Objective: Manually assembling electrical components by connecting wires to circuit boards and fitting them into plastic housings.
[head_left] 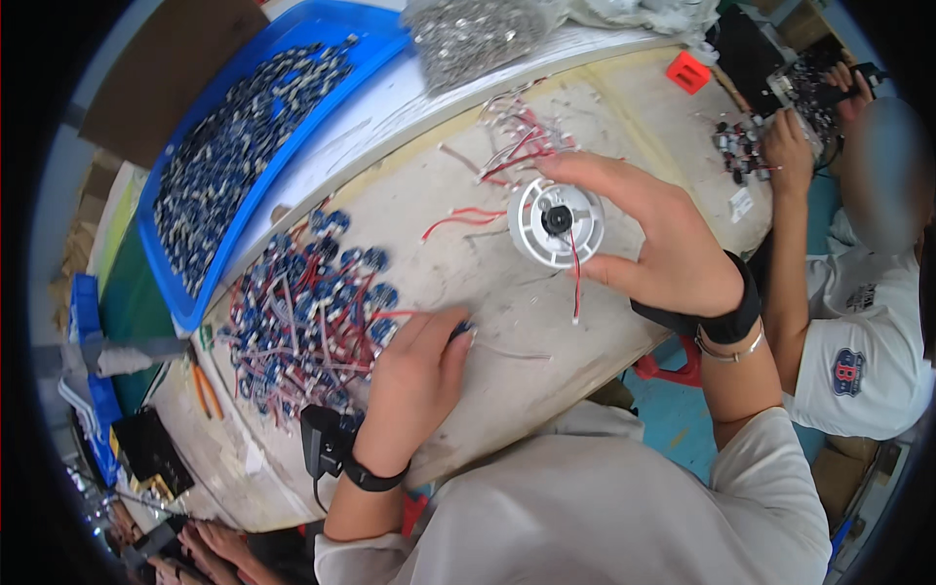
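My right hand (673, 239) grips a round white plastic housing (522, 222) by its rim, thumb on one side and fingers on the other. A black round part (557, 219) sits at the housing's centre, and a thin red and black wire (576, 292) hangs from it. Lower and to the left, my left hand (419, 370) is closed in a pinch on a small blue circuit board (462, 330), mostly hidden by the fingers. Beside that hand spreads a pile of blue round circuit boards (302, 322) with red and white wires.
A blue tray (278, 161) full of small parts stands at the far left. Behind lies a clear bag of metal pieces (473, 44). Loose wires (522, 146) and a red block (687, 72) lie on the worktable (624, 117). Orange-handled pliers (206, 392) rest left; a co-worker (858, 322) works at right.
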Demonstrator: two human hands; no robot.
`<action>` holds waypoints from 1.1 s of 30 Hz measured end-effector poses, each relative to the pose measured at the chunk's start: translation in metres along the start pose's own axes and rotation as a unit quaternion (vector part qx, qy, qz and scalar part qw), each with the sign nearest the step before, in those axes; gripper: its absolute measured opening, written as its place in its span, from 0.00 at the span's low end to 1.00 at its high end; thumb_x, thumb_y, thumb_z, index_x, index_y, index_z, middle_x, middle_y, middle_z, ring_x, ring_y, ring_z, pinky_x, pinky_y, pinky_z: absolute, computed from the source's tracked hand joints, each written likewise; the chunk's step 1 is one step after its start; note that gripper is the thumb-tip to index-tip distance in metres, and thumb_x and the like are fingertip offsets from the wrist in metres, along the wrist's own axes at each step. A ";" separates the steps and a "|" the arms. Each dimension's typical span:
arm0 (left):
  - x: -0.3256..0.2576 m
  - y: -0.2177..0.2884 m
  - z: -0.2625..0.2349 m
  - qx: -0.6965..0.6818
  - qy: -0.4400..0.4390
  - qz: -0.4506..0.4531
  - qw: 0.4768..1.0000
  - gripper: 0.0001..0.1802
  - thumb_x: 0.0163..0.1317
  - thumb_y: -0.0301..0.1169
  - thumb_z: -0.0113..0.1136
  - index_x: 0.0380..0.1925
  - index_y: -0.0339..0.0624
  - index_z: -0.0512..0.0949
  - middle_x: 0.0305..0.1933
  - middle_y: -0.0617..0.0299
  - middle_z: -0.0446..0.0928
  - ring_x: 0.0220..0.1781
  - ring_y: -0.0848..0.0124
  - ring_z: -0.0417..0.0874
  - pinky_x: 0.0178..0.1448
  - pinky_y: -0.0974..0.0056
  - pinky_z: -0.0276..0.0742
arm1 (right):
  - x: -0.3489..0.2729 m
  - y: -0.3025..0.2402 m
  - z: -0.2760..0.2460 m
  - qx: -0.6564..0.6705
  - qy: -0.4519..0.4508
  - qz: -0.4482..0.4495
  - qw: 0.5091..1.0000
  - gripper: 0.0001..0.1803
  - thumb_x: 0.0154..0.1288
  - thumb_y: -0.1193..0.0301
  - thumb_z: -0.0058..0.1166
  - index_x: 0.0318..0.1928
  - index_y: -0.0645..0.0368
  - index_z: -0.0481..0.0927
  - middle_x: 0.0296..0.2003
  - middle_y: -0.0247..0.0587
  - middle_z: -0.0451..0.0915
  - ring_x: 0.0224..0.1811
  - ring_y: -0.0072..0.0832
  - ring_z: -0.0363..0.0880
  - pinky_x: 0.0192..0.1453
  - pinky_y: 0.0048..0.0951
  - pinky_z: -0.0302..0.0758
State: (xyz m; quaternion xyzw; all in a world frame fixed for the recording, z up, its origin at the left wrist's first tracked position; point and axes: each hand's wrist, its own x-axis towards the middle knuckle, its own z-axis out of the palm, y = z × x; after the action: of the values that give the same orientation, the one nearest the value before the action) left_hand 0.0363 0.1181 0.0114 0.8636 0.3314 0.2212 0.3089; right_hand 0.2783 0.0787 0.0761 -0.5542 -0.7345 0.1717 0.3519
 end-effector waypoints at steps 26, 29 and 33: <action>-0.016 0.009 0.013 -0.769 -0.092 -0.182 0.606 0.24 0.68 0.42 0.40 0.58 0.39 0.59 0.56 0.56 0.67 0.56 0.68 0.71 0.57 0.61 0.71 | -0.042 -0.028 0.064 -0.048 0.022 -0.187 0.981 0.09 0.43 0.71 0.56 0.29 0.54 0.79 0.43 0.40 0.76 0.48 0.36 0.73 0.48 0.42 0.70; -0.025 0.026 0.014 -0.767 -0.085 -0.236 0.590 0.23 0.68 0.42 0.39 0.58 0.39 0.60 0.54 0.58 0.68 0.54 0.69 0.72 0.54 0.62 0.74 | -0.052 -0.033 0.068 -0.010 0.013 -0.175 0.984 0.09 0.44 0.71 0.55 0.31 0.54 0.80 0.42 0.35 0.77 0.47 0.35 0.74 0.51 0.40 0.70; -0.043 0.025 0.024 -0.793 -0.115 -0.303 0.516 0.22 0.69 0.42 0.36 0.56 0.39 0.61 0.50 0.59 0.70 0.50 0.69 0.75 0.50 0.63 0.76 | -0.070 -0.038 0.063 -0.026 -0.049 -0.202 0.978 0.09 0.45 0.71 0.56 0.32 0.52 0.80 0.43 0.32 0.77 0.47 0.33 0.74 0.57 0.39 0.66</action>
State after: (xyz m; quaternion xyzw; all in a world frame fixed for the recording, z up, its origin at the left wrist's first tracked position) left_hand 0.0319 0.0633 0.0033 0.1262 0.2218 0.1842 0.9492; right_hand 0.2170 0.0092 0.0334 -0.3946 -0.8519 0.1048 0.3279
